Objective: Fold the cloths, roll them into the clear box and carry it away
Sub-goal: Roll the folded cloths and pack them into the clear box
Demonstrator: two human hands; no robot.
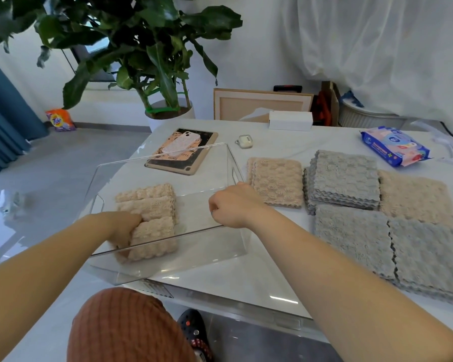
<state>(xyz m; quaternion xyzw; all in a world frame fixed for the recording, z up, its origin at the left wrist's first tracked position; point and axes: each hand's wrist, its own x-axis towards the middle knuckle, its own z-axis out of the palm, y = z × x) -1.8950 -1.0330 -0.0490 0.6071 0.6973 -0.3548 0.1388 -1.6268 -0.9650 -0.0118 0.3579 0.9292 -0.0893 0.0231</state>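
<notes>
A clear box (230,163) stands on the white table's left part. Three rolled beige cloths lie inside it, side by side. My left hand (123,228) reaches into the box and grips the nearest beige roll (153,237) at its left end. My right hand (232,205) hovers at the box's right wall, its fingers curled with nothing visible in them. To the right of the box a folded beige cloth (277,180) lies flat. Beyond it sits a stack of grey cloths (345,178), with more flat grey cloths (392,249) and a beige cloth (416,197) laid out.
A tablet (183,152) with a phone on it lies behind the box. An earbud case (245,141), a white carton (290,120) and a wipes pack (395,146) sit at the table's back. A potted plant (168,111) stands behind the table. My knee (123,327) is under the front edge.
</notes>
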